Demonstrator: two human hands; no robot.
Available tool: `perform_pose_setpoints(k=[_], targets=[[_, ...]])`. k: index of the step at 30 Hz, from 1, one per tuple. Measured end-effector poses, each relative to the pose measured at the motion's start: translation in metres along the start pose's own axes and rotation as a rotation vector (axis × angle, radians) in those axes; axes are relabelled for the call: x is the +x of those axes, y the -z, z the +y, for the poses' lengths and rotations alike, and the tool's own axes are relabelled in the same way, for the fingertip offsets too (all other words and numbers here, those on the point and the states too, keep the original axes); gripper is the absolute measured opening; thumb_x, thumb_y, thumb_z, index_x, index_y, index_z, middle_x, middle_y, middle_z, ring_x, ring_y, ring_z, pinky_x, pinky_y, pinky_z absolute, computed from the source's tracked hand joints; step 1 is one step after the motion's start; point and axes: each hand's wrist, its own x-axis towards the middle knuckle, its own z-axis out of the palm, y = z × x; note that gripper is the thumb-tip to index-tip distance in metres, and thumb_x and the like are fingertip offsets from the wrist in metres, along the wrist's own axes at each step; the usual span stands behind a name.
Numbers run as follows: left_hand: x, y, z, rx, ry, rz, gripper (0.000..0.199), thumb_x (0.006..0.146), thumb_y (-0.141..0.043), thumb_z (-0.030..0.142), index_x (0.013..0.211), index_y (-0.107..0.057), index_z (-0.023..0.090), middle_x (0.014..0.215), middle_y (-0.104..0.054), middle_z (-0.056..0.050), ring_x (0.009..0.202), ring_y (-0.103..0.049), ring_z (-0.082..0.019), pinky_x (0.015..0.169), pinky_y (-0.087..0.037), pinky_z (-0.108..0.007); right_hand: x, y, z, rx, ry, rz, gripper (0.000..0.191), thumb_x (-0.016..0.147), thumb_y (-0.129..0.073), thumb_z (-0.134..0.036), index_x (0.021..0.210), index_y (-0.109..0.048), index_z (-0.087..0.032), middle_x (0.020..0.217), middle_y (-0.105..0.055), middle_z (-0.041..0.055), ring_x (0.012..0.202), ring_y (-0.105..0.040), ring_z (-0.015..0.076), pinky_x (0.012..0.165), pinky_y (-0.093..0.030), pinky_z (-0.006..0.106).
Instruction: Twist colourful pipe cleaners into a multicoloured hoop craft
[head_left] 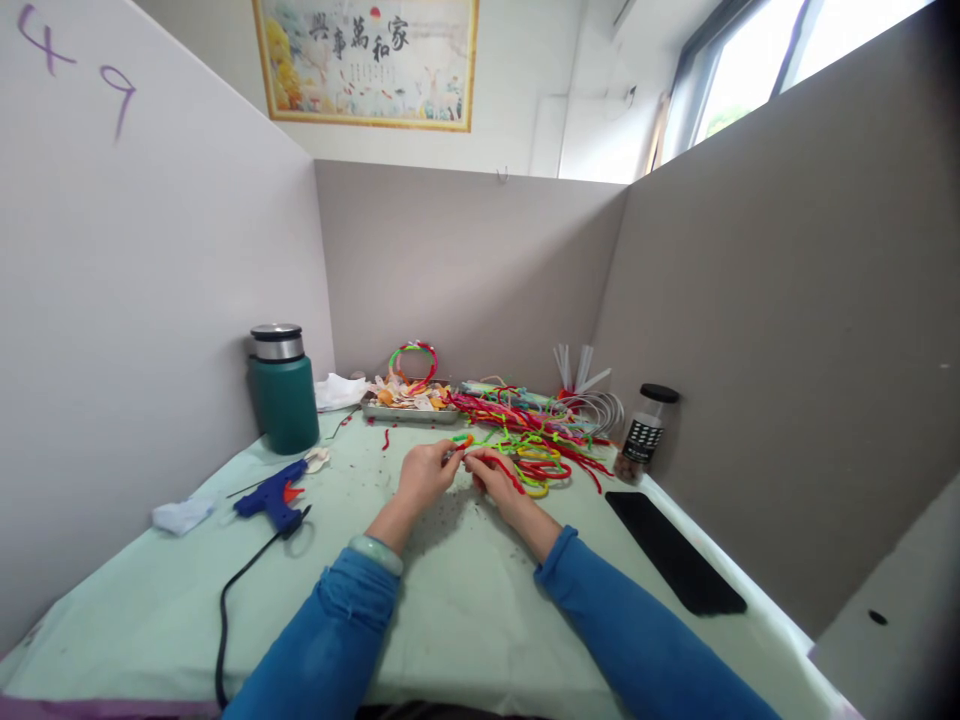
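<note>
Green bottle (285, 408) (silver-topped), framed print (367, 60) above grey partition (465, 260)

A small craft-workshop booth near a window (750, 80).
Grey partitions (472, 260) enclose the worktable (457, 620) on three sides, the left one bearing a handwritten purple 49 (120, 88). On the pale green tablecloth (157, 605) lie a blue hot-glue gun (271, 497), a heap of bright chenille stems (517, 412) and a metal tray (412, 415) of small decorative pieces (420, 397). Beyond the partitions, a gold-bordered calligraphy print (367, 65) hangs on the room's white wall (517, 90).
</note>
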Motion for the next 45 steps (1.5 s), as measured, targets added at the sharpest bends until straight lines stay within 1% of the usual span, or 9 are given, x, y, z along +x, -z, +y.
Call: perform_pose_setpoints(k=[8,12,16,23,28,34,38,45], targets=[[0.0,0.001,0.0,-0.009,0.006,-0.008,0.027,0.085,-0.049,0.033,0.091,-0.071,0.019,0.072,-0.07,-0.004,0.062,-0.057,-0.012,0.06,-0.033,-0.022,0.001,0.001,0.003,0.002,0.004,-0.028,0.024,0.077,-0.057,-0.041,0.071,-0.057,-0.018,0.048,-0.045,-0.0048,0.045,-0.039,0.0096,0.044,-0.029,0.022],[-0.001,0.001,0.0,-0.006,-0.002,-0.01,0.027,0.085,-0.049,0.033,0.092,-0.071,0.019,0.074,-0.071,-0.004,0.063,-0.058,-0.012,0.061,-0.034,-0.022,0.0,0.001,0.001,-0.017,-0.006,-0.02,0.025,0.077,-0.057,-0.041,0.07,-0.057,-0.018,0.047,-0.044,-0.0048,0.045,-0.039,0.0099,0.044,-0.029,0.023],[0.0,0.001,0.0,0.009,0.003,-0.005,0.028,0.085,-0.048,0.034,0.092,-0.071,0.019,0.071,-0.07,-0.004,0.061,-0.057,-0.012,0.06,-0.034,-0.022,-0.001,0.001,-0.004,-0.037,-0.008,-0.019,0.023,0.076,-0.057,-0.04,0.069,-0.056,-0.018,0.047,-0.043,-0.0047,0.045,-0.039,0.01,0.045,-0.029,0.023],[0.001,0.0,0.001,0.029,0.018,0.005,0.028,0.085,-0.049,0.035,0.091,-0.071,0.02,0.067,-0.068,-0.003,0.058,-0.055,-0.012,0.058,-0.032,-0.022,-0.003,0.002,-0.006,-0.031,-0.015,-0.067,0.021,0.076,-0.056,-0.039,0.075,-0.057,-0.018,0.05,-0.044,-0.0048,0.046,-0.039,0.0101,0.045,-0.028,0.023],[0.0,0.002,0.0,0.026,0.01,-0.001,0.027,0.085,-0.049,0.035,0.09,-0.071,0.021,0.067,-0.068,-0.003,0.058,-0.054,-0.011,0.057,-0.031,-0.021,-0.006,0.002,-0.008,-0.046,0.022,-0.086,0.021,0.078,-0.054,-0.039,0.075,-0.057,-0.018,0.052,-0.044,-0.0046,0.047,-0.038,0.0098,0.046,-0.027,0.023],[0.0,0.001,-0.001,0.023,0.0,-0.005,0.027,0.085,-0.049,0.034,0.092,-0.071,0.02,0.068,-0.068,-0.003,0.058,-0.055,-0.012,0.058,-0.032,-0.021,-0.006,0.002,-0.01,-0.062,0.014,-0.066,0.023,0.078,-0.055,-0.04,0.073,-0.057,-0.018,0.052,-0.044,-0.0045,0.047,-0.038,0.0099,0.046,-0.027,0.023],[0.001,0.0,-0.001,0.036,0.007,-0.002,0.027,0.085,-0.049,0.034,0.091,-0.071,0.02,0.064,-0.067,-0.003,0.057,-0.054,-0.012,0.057,-0.032,-0.022,-0.004,0.003,-0.008,-0.071,0.024,-0.057,0.023,0.077,-0.056,-0.041,0.073,-0.058,-0.018,0.052,-0.045,-0.0041,0.048,-0.038,0.0099,0.046,-0.028,0.023],[-0.001,-0.002,-0.001,-0.024,0.026,-0.006,0.029,0.085,-0.049,0.036,0.096,-0.07,0.02,0.067,-0.068,-0.003,0.056,-0.055,-0.011,0.057,-0.033,-0.021,-0.003,0.001,-0.005,-0.074,0.028,-0.048,0.023,0.078,-0.055,-0.039,0.073,-0.057,-0.017,0.051,-0.045,-0.0042,0.047,-0.038,0.0099,0.046,-0.028,0.023]])
